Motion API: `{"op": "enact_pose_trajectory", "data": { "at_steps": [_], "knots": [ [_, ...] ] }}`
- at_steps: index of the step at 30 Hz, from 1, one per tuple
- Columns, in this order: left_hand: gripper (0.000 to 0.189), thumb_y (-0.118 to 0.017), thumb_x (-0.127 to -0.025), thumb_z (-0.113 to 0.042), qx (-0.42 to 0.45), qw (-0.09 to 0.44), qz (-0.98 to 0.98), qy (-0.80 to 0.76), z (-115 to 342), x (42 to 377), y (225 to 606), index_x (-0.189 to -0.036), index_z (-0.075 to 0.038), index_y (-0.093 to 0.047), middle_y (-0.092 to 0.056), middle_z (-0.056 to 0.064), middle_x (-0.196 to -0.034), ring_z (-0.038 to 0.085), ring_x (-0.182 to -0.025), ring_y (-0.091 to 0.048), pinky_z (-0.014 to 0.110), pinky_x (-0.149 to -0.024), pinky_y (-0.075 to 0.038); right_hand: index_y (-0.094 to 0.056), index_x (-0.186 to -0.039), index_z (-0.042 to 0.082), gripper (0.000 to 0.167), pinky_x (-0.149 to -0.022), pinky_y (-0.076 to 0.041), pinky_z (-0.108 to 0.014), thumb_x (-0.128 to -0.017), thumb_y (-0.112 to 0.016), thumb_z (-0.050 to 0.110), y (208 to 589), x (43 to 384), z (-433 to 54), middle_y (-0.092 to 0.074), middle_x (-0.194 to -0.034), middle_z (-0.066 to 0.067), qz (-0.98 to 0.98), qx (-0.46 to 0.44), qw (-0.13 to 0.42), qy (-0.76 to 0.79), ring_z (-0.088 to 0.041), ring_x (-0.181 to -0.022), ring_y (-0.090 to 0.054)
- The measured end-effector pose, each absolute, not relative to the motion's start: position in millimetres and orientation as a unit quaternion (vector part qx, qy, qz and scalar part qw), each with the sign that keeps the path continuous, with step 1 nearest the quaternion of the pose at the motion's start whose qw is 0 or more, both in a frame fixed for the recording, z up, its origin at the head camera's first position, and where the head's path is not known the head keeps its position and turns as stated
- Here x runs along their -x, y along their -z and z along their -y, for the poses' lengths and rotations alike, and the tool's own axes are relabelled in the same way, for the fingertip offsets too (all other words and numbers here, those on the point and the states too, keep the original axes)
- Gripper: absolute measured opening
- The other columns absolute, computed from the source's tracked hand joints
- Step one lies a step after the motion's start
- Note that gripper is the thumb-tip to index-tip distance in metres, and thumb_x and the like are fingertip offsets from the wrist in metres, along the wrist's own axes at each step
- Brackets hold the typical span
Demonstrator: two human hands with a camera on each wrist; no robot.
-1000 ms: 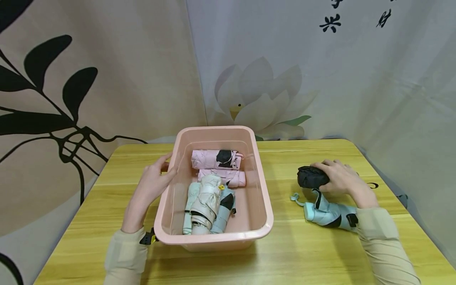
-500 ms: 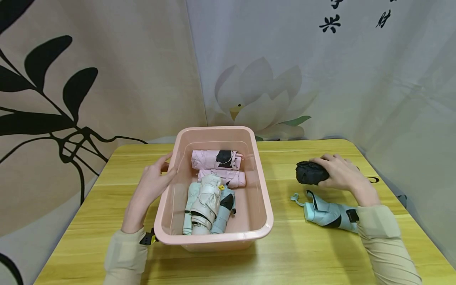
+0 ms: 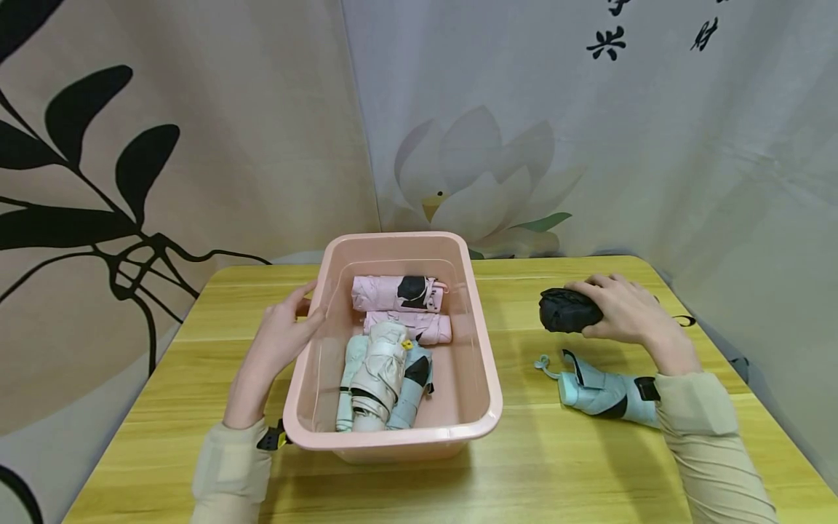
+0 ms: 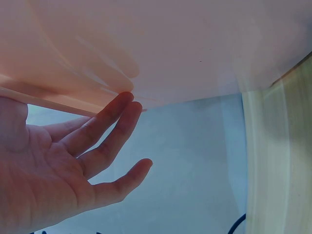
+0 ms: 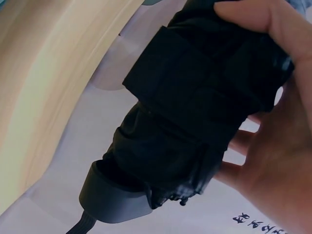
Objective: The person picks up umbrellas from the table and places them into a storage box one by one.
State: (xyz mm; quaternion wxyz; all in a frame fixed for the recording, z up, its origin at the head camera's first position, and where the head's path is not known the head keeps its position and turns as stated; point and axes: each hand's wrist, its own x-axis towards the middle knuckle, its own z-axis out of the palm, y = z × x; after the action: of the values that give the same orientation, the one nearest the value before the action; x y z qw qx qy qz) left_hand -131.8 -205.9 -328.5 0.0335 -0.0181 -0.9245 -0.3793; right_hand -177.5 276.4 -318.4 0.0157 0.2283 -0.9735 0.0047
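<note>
My right hand (image 3: 625,313) grips a black folded umbrella (image 3: 569,311) above the right part of the table. In the right wrist view the black umbrella (image 5: 180,102) shows its dark handle end (image 5: 114,192) and strap, the thumb lying across its body. My left hand (image 3: 284,342) holds the left rim of a pink plastic bin (image 3: 487,364), thumb over the rim. In the left wrist view the fingers (image 4: 105,141) touch the bin's outer wall (image 4: 185,58). Below my right hand lies a light blue folded umbrella (image 3: 605,393), partly hidden by the sleeve.
Inside the bin lie several folded umbrellas: two pink ones (image 3: 393,293), a white one (image 3: 382,371) over a mint one (image 3: 353,360), and a blue one (image 3: 409,400). The wooden table (image 3: 537,466) ends at a printed curtain (image 3: 275,145) behind.
My right hand has raised the black umbrella slightly and carried it a little away from the light blue one, whose flap is now uncovered. My left hand and the bin stay still.
</note>
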Motion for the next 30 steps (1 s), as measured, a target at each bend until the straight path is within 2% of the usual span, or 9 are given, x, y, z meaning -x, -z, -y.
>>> {"op": "enact_pose_trajectory", "data": {
  "at_steps": [30],
  "knots": [
    [0.059,-0.047,-0.096,-0.028,0.019,0.031,0.924,0.381,206.8,132.4,329.0,-0.147,-0.004,-0.032,-0.062,0.028,-0.119,0.037,-0.101,-0.065,0.039,-0.073,-0.060,-0.051,-0.135,0.012,0.071,-0.090,-0.042,-0.063,-0.071,-0.078,0.025,288.7,175.1,-260.3,-0.055,-0.126,-0.023,0.967,-0.248,0.050,0.001,-0.044,-0.112,-0.049]
  ]
}}
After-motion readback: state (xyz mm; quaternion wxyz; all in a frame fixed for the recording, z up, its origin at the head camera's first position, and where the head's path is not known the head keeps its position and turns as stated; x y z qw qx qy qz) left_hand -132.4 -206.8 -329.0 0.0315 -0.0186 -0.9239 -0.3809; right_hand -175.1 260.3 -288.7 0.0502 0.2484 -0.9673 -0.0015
